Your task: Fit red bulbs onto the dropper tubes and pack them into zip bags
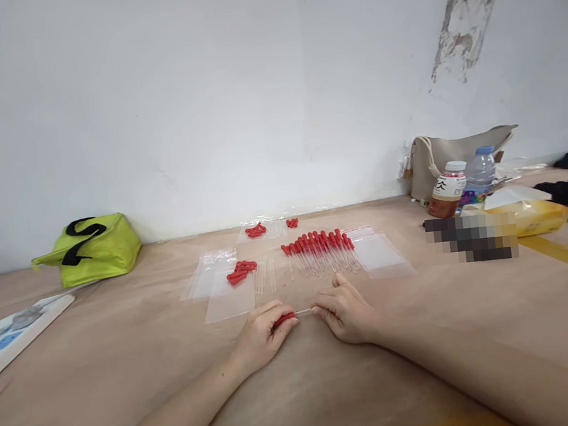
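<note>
Right at the front, a bulb is held in the left hand, a tube in the right hand. Behind, spare bulbs are laid on plastic bags, with loose tubes placed just right; further right, droppers are lined up! Far left, a power strip is set before a pouch; far right, bottles are stood before a handbag.

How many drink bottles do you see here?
2: the white-capped bottle stands at the right, before the beige bag; the blue-capped bottle is just right of it. Others might be hidden behind the things there.
</note>
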`<act>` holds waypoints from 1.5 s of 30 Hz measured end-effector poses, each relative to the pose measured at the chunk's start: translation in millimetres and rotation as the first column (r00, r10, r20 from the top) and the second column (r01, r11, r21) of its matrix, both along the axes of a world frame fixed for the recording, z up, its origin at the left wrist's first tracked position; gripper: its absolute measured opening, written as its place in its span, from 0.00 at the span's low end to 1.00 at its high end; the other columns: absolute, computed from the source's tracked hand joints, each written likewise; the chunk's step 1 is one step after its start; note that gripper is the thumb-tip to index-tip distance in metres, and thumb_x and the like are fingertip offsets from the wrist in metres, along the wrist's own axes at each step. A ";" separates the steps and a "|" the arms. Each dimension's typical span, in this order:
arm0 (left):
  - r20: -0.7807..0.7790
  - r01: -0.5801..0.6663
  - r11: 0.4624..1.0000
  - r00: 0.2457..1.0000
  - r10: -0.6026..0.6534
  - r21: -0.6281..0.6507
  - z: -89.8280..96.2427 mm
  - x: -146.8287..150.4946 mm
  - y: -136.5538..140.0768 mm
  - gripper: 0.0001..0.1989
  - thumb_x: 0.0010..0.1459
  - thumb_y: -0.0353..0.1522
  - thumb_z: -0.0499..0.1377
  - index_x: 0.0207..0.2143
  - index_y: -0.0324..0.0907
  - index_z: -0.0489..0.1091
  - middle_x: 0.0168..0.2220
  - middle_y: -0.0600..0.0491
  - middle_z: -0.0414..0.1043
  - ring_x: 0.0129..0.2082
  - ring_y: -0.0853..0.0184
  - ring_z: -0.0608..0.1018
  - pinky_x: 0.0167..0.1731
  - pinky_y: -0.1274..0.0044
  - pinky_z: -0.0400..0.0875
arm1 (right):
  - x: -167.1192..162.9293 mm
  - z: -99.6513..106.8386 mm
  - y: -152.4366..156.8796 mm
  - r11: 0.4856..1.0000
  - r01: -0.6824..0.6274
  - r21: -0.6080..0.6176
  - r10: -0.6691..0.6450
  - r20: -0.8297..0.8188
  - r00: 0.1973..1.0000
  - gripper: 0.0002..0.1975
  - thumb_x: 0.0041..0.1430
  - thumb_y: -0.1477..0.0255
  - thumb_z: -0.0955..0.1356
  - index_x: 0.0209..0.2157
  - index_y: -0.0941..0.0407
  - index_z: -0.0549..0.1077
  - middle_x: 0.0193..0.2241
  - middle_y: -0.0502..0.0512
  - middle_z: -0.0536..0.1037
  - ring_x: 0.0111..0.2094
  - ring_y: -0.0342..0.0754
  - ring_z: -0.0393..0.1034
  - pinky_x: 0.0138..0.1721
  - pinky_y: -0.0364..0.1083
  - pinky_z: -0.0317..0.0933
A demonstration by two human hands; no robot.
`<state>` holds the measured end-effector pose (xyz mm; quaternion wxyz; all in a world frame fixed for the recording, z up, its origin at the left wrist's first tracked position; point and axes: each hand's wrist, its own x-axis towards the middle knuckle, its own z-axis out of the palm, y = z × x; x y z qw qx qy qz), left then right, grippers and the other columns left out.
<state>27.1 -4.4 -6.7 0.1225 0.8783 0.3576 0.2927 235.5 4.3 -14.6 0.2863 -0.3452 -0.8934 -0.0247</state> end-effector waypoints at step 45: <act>-0.089 -0.183 0.982 0.980 0.179 -0.048 -0.5 -14.6 12.9 0.06 0.56 0.33 0.51 0.30 0.42 0.65 0.23 0.56 0.64 0.24 0.69 0.67 0.25 0.79 0.60 | -54.4 20.9 92.0 0.634 0.700 -0.329 -0.716 0.093 0.692 0.20 0.51 0.58 0.60 0.29 0.60 0.73 0.30 0.64 0.76 0.34 0.55 0.69 0.43 0.54 0.44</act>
